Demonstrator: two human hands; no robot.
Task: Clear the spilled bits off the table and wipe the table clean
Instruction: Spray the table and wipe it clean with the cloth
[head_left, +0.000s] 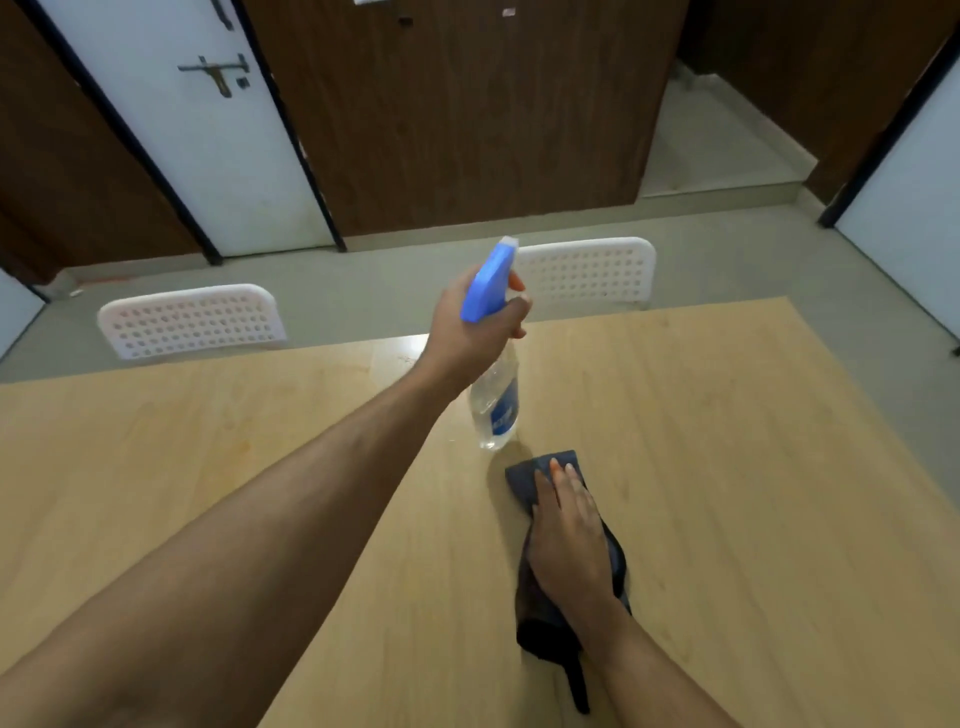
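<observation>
Flat on the cloth (540, 480), the right hand (569, 540) presses it down; the left hand (470, 327) grips the spray bottle (496, 410) just ahead. Wiping step seems underway; next, spray the table (727, 441), then rub.

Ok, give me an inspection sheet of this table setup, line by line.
Surface: wooden table, no spilled bits visible.
Job's things: spray bottle held above the table; dark cloth flat on it.
Clutter: nothing seen.
Hands: left hand grips the bottle's neck; right hand presses flat on the cloth.
Cables: nothing seen.
Surroundings: two white chairs at the far edge, white door, brown panels behind.
</observation>
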